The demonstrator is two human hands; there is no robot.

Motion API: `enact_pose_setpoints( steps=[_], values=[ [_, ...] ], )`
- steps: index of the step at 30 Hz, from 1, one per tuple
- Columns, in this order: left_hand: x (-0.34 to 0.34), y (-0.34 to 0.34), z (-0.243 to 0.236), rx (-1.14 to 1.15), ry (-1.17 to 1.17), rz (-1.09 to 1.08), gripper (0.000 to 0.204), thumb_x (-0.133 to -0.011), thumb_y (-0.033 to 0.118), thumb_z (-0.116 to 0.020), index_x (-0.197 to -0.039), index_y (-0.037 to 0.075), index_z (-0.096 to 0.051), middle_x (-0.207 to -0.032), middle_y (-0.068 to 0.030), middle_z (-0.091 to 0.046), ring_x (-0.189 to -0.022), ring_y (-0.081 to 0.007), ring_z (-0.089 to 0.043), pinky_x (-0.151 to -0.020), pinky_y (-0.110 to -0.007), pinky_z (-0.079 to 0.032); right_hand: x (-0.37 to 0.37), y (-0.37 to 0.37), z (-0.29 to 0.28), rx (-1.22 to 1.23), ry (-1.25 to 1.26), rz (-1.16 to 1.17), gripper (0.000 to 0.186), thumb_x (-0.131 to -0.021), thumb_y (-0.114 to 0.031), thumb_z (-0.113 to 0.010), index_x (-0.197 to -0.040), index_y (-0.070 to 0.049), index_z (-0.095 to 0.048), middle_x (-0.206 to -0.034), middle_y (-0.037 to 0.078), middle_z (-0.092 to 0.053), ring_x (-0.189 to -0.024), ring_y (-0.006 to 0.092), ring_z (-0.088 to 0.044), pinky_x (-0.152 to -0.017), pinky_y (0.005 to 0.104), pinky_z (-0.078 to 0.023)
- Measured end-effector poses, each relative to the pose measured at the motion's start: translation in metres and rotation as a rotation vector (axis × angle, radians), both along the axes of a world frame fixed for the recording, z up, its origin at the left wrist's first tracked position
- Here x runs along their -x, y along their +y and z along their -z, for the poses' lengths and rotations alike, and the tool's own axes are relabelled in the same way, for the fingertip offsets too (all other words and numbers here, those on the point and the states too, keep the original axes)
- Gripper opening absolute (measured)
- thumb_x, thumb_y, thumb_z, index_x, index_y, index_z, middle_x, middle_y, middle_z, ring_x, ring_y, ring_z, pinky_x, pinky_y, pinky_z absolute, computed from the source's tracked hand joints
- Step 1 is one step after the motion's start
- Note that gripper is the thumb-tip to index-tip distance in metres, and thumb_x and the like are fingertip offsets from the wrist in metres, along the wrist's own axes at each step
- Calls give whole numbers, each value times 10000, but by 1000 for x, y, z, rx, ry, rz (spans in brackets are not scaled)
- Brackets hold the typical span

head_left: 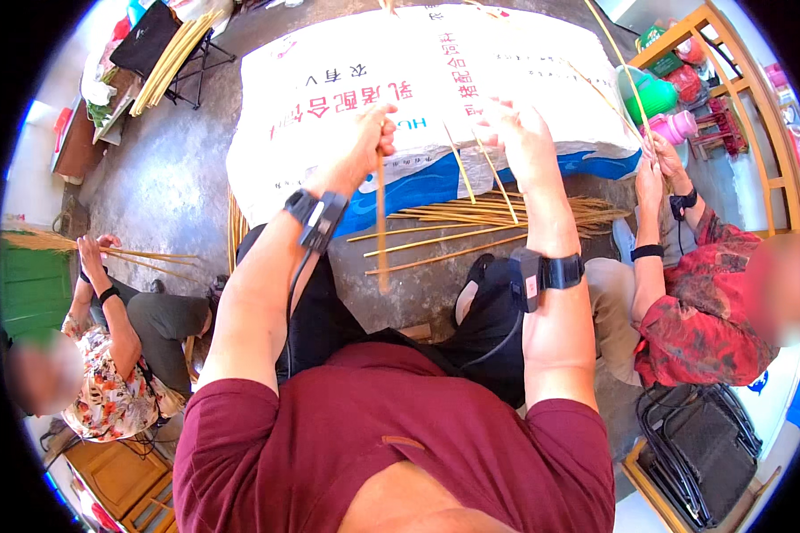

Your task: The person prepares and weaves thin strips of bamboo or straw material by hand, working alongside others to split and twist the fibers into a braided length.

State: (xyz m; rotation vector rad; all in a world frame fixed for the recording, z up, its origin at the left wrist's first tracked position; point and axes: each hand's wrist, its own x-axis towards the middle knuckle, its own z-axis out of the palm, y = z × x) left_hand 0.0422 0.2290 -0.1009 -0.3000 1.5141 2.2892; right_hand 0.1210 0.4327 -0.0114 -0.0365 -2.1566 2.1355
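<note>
Step in hand: sorting or working thin bamboo strips, judged from the grip of both hands.
Left hand [369, 133]: clenched round the top of one bamboo strip [381, 222], held upright, lower end hanging free above the concrete floor [169, 178].
Right hand [520, 133]: raised beside the left, fingers curled about two or three thinner strips [489, 173]; exact number hard to tell.
Next move, as a judgement: calls for a firm pinch and a steady pull along the strip, without snapping it.
Strip pile [498, 218]: lying flat on the floor, just below the white printed sack [329, 80]; too many to count.
Wrist bands: two, one per forearm.
Other people: two, one at each side, each handling strips.
Sacks: one.
</note>
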Motion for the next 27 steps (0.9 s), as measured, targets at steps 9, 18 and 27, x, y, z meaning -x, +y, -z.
enact_pose_setpoints(
  steps=[9,18,27],
  values=[
    [92,45,95,326,97,-133,325,-789,195,-530,-1077,45,-542,-883,-66,-542,-805,-176,-495,-628,-285,-469,-42,4,-1,20,-85,-183,178,-912,-146,-493,-937,-9,-605,-781,72,-648,-674,123,-612,-620,231,-490],
    [181,24,159,1792,1302,594,558,-602,355,-744,-1089,111,-628,-1106,-50,-597,-1084,-225,-525,-840,-276,-461,-38,1,-4,206,-63,-219,165,-908,-116,-495,-922,10,-602,-733,68,-618,-638,119,-592,-616,226,-486],
    [117,14,115,699,496,50,317,-720,214,-647,-1008,86,-606,-971,-42,-601,-924,-188,-559,-721,-299,-480,-32,7,-8,271,60,-133,202,-904,-174,-513,-924,-1,-616,-717,66,-631,-614,116,-588,-599,232,-477]
  ],
)
